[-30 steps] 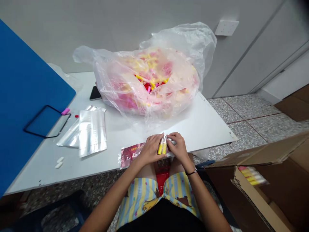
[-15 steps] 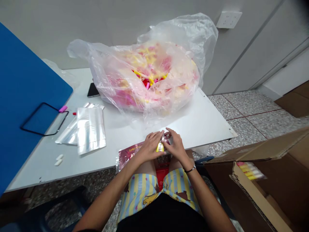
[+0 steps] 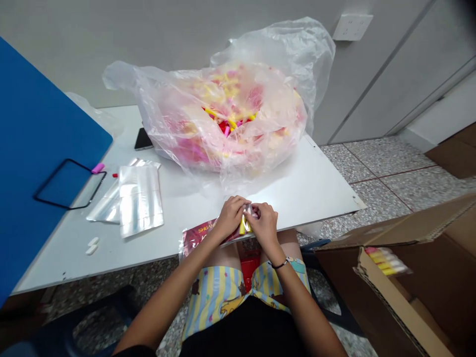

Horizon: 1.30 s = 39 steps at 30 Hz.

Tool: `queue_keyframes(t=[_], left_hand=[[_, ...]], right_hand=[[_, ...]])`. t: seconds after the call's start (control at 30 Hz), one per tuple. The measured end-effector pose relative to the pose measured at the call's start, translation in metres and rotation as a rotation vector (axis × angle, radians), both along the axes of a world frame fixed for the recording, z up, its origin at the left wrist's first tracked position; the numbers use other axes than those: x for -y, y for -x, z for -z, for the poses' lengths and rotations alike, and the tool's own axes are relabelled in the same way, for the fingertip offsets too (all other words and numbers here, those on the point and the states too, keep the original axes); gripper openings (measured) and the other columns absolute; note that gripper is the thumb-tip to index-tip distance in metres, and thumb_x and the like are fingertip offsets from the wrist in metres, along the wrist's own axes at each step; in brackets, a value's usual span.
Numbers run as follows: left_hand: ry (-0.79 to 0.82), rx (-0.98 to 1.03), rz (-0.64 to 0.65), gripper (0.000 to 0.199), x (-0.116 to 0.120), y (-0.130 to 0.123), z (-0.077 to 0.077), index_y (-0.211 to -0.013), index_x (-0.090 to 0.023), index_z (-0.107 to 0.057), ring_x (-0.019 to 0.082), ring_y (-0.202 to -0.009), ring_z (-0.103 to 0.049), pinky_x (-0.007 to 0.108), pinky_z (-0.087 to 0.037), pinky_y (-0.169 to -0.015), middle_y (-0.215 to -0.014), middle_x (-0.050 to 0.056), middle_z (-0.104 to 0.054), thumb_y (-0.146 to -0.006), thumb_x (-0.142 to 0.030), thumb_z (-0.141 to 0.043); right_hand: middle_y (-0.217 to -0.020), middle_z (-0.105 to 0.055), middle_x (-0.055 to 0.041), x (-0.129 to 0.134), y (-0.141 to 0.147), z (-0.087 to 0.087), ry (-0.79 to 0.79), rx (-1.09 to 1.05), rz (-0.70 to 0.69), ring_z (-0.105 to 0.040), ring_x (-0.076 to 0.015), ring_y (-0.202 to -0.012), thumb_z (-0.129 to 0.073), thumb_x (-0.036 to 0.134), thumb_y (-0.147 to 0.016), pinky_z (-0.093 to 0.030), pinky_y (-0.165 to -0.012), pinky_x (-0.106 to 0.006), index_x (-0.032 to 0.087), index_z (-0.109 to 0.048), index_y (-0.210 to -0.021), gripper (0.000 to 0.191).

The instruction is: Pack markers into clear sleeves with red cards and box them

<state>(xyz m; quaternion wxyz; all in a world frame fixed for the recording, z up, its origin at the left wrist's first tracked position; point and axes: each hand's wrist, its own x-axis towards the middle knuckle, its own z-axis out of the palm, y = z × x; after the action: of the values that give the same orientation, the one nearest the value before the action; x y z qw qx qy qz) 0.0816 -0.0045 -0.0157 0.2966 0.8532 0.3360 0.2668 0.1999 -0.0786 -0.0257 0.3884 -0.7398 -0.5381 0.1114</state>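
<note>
Grey wall panels (image 3: 167, 34) carry 1 white socket plate (image 3: 352, 27) above the white desk (image 3: 312, 183). At the desk's front edge, the left hand (image 3: 232, 215) and right hand (image 3: 265, 223) meet over 1 clear packet of yellow sticks (image 3: 243, 227). Grip, both hands: fingers closed, pinching the packet; the fingertips hide part of it. Packet position: in front of the seated person, at the right end of the maroon printed pouch (image 3: 195, 237). Contact between packet and pouch cannot be determined from where I stand. Centre rear: 1 large translucent plastic bag (image 3: 167, 119), its gap exposing red, yellow and pink tubes (image 3: 226, 130). Left side: overlapping flat clear pouches (image 3: 141, 198); 2 white pieces (image 3: 92, 245); 1 dark phone (image 3: 143, 139) beside the plastic bag. Right side, beyond the desk: 1 open cardboard box (image 3: 338, 267) containing 1 packet of pink, yellow and white sticks (image 3: 386, 261).
</note>
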Motion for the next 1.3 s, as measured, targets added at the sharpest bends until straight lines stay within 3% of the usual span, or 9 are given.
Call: queue_keyframes(t=[0.23,0.33,0.6,0.8,1.0,1.13,1.3], left_hand=[[0.016,0.044,0.0,0.025,-0.001,0.001,-0.002,-0.097,-0.019,-0.065,0.019,-0.092,-0.055,0.035,-0.045,-0.086,-0.094,0.006,-0.063,-0.09,-0.014,-0.042],[0.018,0.073,-0.054,0.026,0.001,0.001,-0.002,-0.099,-0.018,-0.063,0.019,-0.094,-0.055,0.034,-0.045,-0.087,-0.096,0.005,-0.064,-0.089,-0.012,-0.039],[0.019,0.105,-0.159,0.031,0.004,0.003,0.001,-0.106,-0.017,-0.058,0.018,-0.096,-0.055,0.034,-0.045,-0.089,-0.094,0.005,-0.064,-0.087,-0.007,-0.035],[-0.091,-0.002,-0.095,0.033,0.005,0.001,0.003,-0.108,-0.015,-0.055,0.021,-0.091,-0.052,0.036,-0.044,-0.085,-0.094,0.006,-0.063,-0.082,-0.004,-0.038],[-0.112,-0.006,-0.085,0.036,0.004,0.0,0.003,-0.106,-0.015,-0.055,0.021,-0.089,-0.052,0.036,-0.044,-0.083,-0.093,0.006,-0.064,-0.079,0.0,-0.038],[-0.099,0.001,-0.058,0.029,0.003,0.001,0.002,-0.096,-0.017,-0.058,0.021,-0.09,-0.052,0.035,-0.045,-0.082,-0.093,0.006,-0.064,-0.08,-0.002,-0.039],[-0.077,-0.015,-0.057,0.022,0.0,0.004,-0.002,-0.093,-0.017,-0.06,0.02,-0.09,-0.054,0.036,-0.044,-0.085,-0.092,0.006,-0.063,-0.087,-0.012,-0.04]], right_hand=[[-0.081,-0.063,-0.0012,0.002,0.006,0.004,-0.094,-0.06,0.001,-0.053,-0.0191,-0.083,-0.061,0.019,-0.082,-0.032,-0.074,-0.031,0.019,-0.063,-0.081,0.002],[-0.085,-0.064,-0.0026,0.001,0.009,0.003,-0.155,-0.114,-0.008,-0.054,-0.0191,-0.084,-0.058,0.017,-0.082,-0.035,-0.076,-0.032,0.019,-0.061,-0.076,0.007],[-0.074,-0.058,-0.0022,0.014,0.01,-0.005,-0.135,-0.245,-0.066,-0.053,-0.0148,-0.06,-0.052,0.019,-0.082,-0.043,-0.059,-0.027,0.018,-0.059,-0.081,0.007],[-0.097,-0.065,-0.0087,0.014,0.006,-0.006,-0.172,-0.345,-0.128,-0.062,-0.0185,-0.08,-0.054,0.017,-0.078,-0.049,-0.068,-0.029,0.018,-0.062,-0.077,0.008],[-0.089,-0.071,-0.0059,0.013,0.007,0.0,-0.151,-0.409,-0.131,-0.066,-0.0207,-0.08,-0.056,0.021,-0.076,-0.052,-0.073,-0.033,0.02,-0.063,-0.076,0.007],[-0.095,-0.071,-0.0068,0.016,0.009,0.0,-0.12,-0.411,-0.129,-0.066,-0.022,-0.084,-0.058,0.022,-0.076,-0.051,-0.078,-0.035,0.02,-0.066,-0.082,0.01],[-0.086,-0.069,-0.004,0.017,0.01,-0.002,-0.133,-0.378,-0.088,-0.062,-0.0184,-0.074,-0.054,0.021,-0.08,-0.05,-0.07,-0.03,0.02,-0.062,-0.079,0.009]])
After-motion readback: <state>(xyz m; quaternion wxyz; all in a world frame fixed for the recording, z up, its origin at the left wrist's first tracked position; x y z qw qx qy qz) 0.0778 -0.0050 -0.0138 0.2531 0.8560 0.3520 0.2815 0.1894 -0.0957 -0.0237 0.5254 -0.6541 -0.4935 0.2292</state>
